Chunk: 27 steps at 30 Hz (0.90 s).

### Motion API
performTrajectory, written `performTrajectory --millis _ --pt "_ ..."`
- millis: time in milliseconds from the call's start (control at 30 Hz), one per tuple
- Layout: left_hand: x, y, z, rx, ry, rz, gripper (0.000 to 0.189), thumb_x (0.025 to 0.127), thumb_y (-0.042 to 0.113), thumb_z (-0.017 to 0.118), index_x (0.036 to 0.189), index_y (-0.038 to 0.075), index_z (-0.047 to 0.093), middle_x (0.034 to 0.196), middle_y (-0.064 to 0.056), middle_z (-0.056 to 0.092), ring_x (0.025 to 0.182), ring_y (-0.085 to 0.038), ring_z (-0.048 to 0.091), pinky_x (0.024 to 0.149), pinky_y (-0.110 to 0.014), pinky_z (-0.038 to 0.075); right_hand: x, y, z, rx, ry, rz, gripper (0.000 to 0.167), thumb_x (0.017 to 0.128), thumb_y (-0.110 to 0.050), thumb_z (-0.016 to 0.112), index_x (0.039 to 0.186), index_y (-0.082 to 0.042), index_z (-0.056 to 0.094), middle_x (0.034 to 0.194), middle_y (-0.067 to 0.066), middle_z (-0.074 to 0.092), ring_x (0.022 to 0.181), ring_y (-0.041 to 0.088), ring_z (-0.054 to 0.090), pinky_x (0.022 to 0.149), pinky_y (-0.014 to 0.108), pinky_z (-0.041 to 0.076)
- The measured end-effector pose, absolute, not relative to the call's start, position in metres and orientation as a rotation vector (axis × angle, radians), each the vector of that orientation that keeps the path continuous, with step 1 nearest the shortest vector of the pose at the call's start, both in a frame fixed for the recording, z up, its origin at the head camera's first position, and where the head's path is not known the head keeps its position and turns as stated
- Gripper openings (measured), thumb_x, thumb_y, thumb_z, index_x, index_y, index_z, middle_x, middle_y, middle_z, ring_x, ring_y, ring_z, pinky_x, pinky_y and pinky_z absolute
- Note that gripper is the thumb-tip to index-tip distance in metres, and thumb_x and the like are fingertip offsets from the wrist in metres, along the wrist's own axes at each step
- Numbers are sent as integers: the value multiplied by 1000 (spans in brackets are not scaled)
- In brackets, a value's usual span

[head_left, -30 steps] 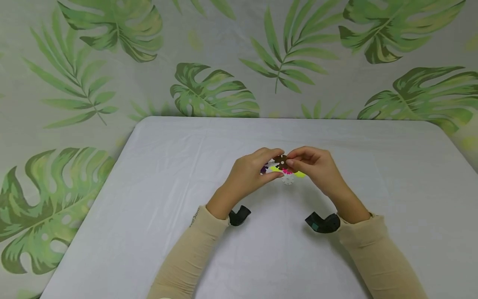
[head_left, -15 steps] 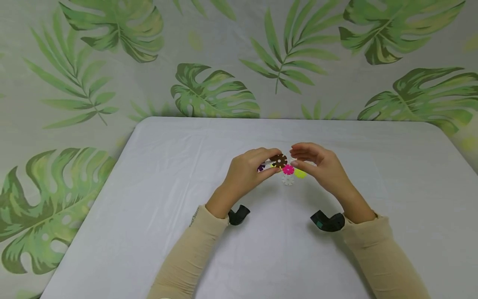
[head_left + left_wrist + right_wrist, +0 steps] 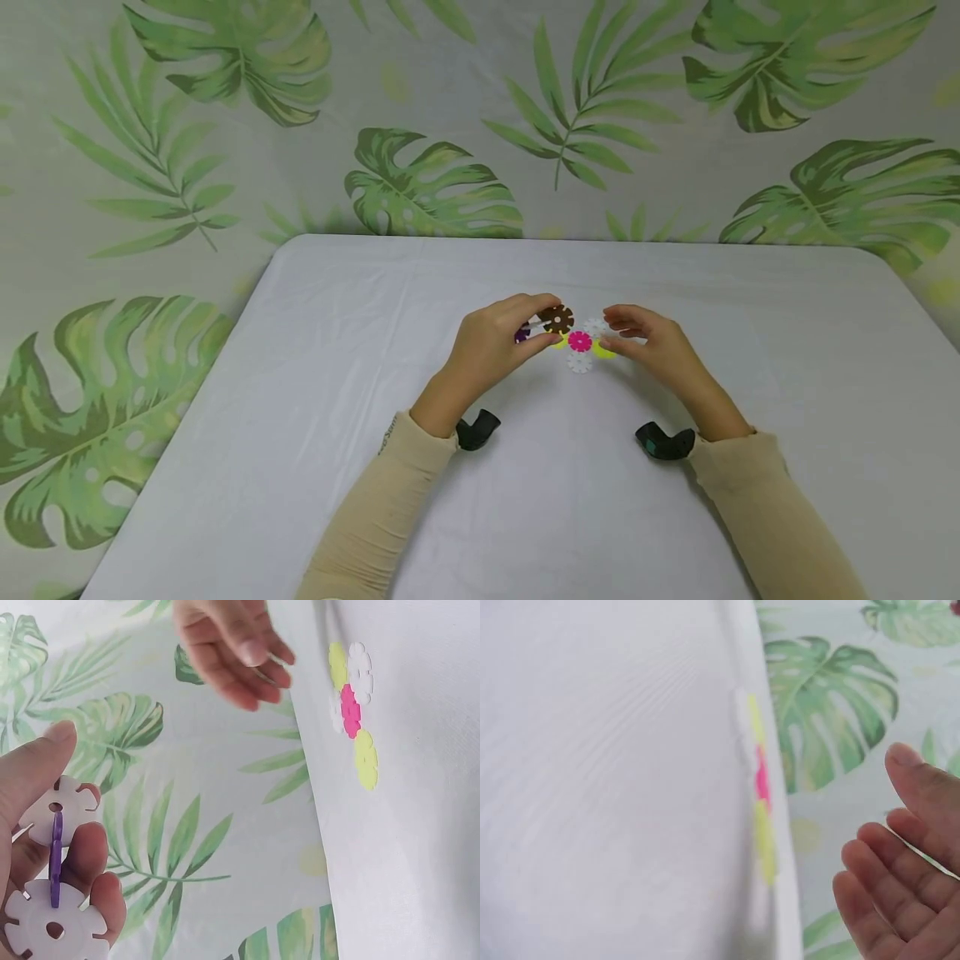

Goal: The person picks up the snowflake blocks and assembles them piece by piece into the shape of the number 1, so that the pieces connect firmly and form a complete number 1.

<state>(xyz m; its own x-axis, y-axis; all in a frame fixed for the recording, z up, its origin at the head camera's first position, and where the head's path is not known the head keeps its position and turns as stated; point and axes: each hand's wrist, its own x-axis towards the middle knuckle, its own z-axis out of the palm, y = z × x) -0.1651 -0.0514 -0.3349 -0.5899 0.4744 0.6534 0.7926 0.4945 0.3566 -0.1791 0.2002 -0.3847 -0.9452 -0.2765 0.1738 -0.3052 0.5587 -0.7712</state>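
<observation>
My left hand holds a small build of linked, notched plastic discs above the table. A brown disc shows at its fingertips in the head view. In the left wrist view, a purple disc seen edge-on joins two white discs between thumb and fingers. My right hand hovers to the right with nothing in it, fingers relaxed and apart from the thumb. Below the hands lies a flower-like group of discs: a pink disc in the middle, with yellow discs and white discs around it.
A white cloth covers the table, its far edge running behind the hands. Beyond stands a leaf-patterned backdrop. Black wrist cameras jut inward from both beige sleeves.
The right hand has let go of the brown disc and drawn away to the right. My left hand has shifted slightly left, still holding the linked discs.
</observation>
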Motion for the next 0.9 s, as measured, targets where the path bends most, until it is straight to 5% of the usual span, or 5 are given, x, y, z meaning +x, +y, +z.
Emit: performTrajectory --millis 433,567,900 --pt "-166 -52 -335 -1038 -2268 -882 36 77 23 73 108 7 62 100 -1 65 72 -9 61 63 -11 43 -191 212 -416 427 -2895 1349 36 81 -13 68 114 -2 57 112 12 54 95 23 52 80 27 43" --pt "-165 -52 -335 -1036 -2267 -881 36 77 22 73 108 7 62 99 -2 65 72 -10 61 63 -11 43 -191 210 -417 460 -2903 1254 32 81 -12 68 109 -2 60 110 12 53 92 23 50 79 32 42" --pt "-165 -52 -335 -1038 -2265 -871 36 77 23 73 107 8 62 97 0 65 69 -6 57 61 -11 42 -190 208 -409 416 -2938 1319 24 83 -11 66 105 -5 57 91 10 54 80 22 47 67 27 42"
